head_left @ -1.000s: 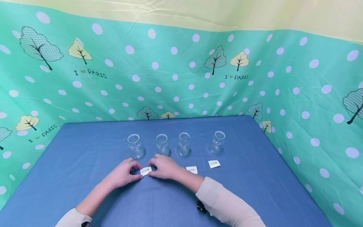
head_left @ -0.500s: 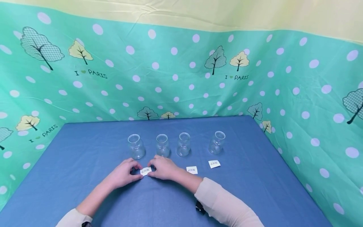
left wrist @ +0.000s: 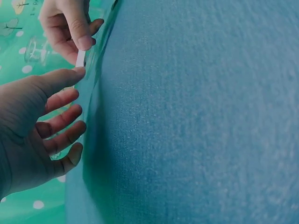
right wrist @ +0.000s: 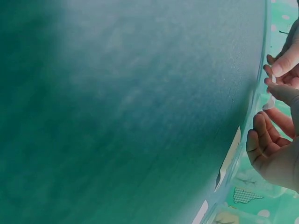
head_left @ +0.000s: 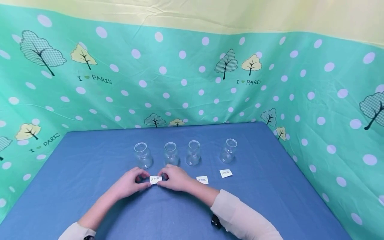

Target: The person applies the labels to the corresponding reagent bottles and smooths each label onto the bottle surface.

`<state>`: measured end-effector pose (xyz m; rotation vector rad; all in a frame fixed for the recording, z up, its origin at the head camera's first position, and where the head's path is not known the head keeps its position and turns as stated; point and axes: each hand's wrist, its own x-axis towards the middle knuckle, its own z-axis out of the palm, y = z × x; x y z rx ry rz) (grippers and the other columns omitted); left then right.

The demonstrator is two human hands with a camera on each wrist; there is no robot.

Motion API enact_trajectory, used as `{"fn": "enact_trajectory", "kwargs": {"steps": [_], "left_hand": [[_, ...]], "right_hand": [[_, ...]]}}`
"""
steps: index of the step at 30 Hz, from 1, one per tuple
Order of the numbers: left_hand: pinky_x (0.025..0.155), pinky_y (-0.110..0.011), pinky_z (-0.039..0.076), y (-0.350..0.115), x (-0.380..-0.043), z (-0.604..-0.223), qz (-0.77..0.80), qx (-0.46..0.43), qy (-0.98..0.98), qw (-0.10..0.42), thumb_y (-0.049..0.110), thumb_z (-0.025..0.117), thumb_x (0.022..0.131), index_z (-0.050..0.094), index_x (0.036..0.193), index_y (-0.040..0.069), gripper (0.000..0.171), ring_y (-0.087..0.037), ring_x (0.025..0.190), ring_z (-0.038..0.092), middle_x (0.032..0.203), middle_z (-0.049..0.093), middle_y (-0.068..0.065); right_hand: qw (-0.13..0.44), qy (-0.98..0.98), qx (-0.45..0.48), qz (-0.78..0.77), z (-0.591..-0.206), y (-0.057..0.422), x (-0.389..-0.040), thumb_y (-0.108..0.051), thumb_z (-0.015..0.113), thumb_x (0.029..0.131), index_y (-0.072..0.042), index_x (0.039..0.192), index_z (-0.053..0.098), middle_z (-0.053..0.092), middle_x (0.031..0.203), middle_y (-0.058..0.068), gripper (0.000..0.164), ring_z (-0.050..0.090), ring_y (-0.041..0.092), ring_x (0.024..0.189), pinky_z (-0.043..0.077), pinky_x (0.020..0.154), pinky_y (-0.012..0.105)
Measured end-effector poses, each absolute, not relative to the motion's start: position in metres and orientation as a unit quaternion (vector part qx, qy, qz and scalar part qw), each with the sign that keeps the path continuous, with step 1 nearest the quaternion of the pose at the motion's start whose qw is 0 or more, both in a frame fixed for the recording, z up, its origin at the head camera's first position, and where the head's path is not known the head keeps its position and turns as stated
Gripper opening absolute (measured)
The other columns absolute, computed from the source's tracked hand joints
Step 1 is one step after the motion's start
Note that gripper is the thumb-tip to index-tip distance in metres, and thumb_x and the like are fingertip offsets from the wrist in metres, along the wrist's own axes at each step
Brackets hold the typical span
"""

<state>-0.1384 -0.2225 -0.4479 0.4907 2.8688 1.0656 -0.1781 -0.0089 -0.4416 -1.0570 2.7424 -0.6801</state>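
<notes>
A small white paper label [head_left: 155, 180] with handwritten characters is held up in front of the two leftmost glass jars. My left hand [head_left: 127, 183] pinches its left edge between thumb and index finger. At the opposite edge, my right hand [head_left: 177, 178] grips it the same way. In the left wrist view the label [left wrist: 81, 58] shows nearly edge-on between the two thumbs, while the left hand's other fingers are spread apart. The right wrist view shows the label [right wrist: 269, 103] slightly curved. Part of the second jar [head_left: 171, 154] is hidden behind my right hand.
Several open glass jars stand in a row, including the leftmost jar [head_left: 143, 158], a middle jar [head_left: 193, 156] and the right jar [head_left: 228, 154]. Two similar labels lie on the blue cloth: one [head_left: 202, 180] beside my right forearm, another [head_left: 226, 173] below the right jar.
The label and both hands have shifted very slightly right relative to the jars. Both hands keep their grip, and the jars and other labels stay put.
</notes>
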Motion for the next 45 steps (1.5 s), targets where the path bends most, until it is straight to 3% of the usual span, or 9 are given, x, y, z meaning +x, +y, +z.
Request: {"fn": "enact_trajectory", "kwargs": {"steps": [10,15,23,28,33,37,41,45], "left_hand": [[0.061,-0.020,0.045,-0.220,-0.139,-0.447,0.417,0.149,0.894,0.065,0.028,0.066,0.087,0.070,0.095,0.010,0.020,-0.002,0.069,0.053,0.086,0.066,-0.001],[0.058,-0.020,0.046,-0.218,-0.138,-0.444,0.458,0.150,0.872,0.088,0.025,0.063,0.089,0.070,0.096,0.004,0.023,-0.005,0.066,0.055,0.083,0.068,-0.007],[0.058,-0.022,0.046,-0.216,-0.137,-0.445,0.484,0.137,0.859,0.096,0.022,0.062,0.090,0.067,0.094,0.001,0.022,-0.013,0.064,0.058,0.079,0.067,-0.012],[0.060,-0.022,0.047,-0.213,-0.138,-0.443,0.482,0.147,0.859,0.093,0.022,0.061,0.090,0.067,0.094,-0.001,0.024,-0.014,0.066,0.060,0.080,0.067,-0.013],[0.062,-0.021,0.048,-0.208,-0.137,-0.437,0.476,0.178,0.857,0.079,0.021,0.061,0.090,0.069,0.094,0.002,0.021,-0.006,0.068,0.057,0.083,0.068,-0.014],[0.063,-0.021,0.048,-0.203,-0.136,-0.433,0.483,0.198,0.848,0.089,0.021,0.061,0.090,0.069,0.095,0.005,0.018,-0.005,0.070,0.057,0.085,0.067,-0.014],[0.061,-0.021,0.047,-0.200,-0.134,-0.428,0.489,0.210,0.840,0.105,0.022,0.059,0.092,0.068,0.097,0.005,0.019,-0.011,0.067,0.056,0.083,0.065,-0.015],[0.057,-0.021,0.042,-0.198,-0.133,-0.424,0.489,0.210,0.840,0.105,0.023,0.059,0.092,0.068,0.096,0.005,0.021,-0.006,0.062,0.049,0.079,0.062,-0.012]], "right_hand": [[0.053,0.907,-0.325,-0.263,-0.440,-0.002,-0.176,-0.037,0.069,0.083,-0.021,0.101,0.069,0.053,0.077,-0.008,0.024,0.042,0.001,0.061,0.035,0.055,0.014],[0.047,0.906,-0.318,-0.274,-0.437,0.000,-0.174,-0.037,0.069,0.083,-0.021,0.101,0.069,0.055,0.078,-0.007,0.024,0.042,0.001,0.061,0.035,0.055,0.014],[0.015,0.892,-0.314,-0.324,-0.438,0.006,-0.171,-0.037,0.070,0.082,-0.018,0.115,0.063,0.057,0.090,-0.003,0.039,0.047,0.004,0.069,0.038,0.060,0.013],[-0.023,0.886,-0.331,-0.323,-0.433,0.008,-0.164,-0.037,0.067,0.085,-0.021,0.111,0.066,0.056,0.087,-0.003,0.030,0.044,0.002,0.065,0.036,0.056,0.011],[-0.038,0.879,-0.348,-0.323,-0.430,0.009,-0.157,-0.034,0.066,0.086,-0.024,0.103,0.071,0.055,0.081,-0.002,0.020,0.042,0.000,0.062,0.034,0.054,0.010],[-0.042,0.869,-0.357,-0.340,-0.430,0.011,-0.154,-0.031,0.067,0.086,-0.023,0.099,0.073,0.055,0.079,-0.001,0.016,0.049,0.007,0.065,0.034,0.056,0.009],[-0.039,0.848,-0.364,-0.383,-0.431,0.015,-0.153,-0.027,0.067,0.086,-0.019,0.097,0.074,0.058,0.080,0.003,0.014,0.058,0.015,0.073,0.038,0.060,0.008],[-0.043,0.836,-0.367,-0.406,-0.430,0.016,-0.152,-0.024,0.068,0.085,-0.016,0.096,0.074,0.060,0.081,0.004,0.014,0.057,0.012,0.070,0.040,0.060,0.009]]}}
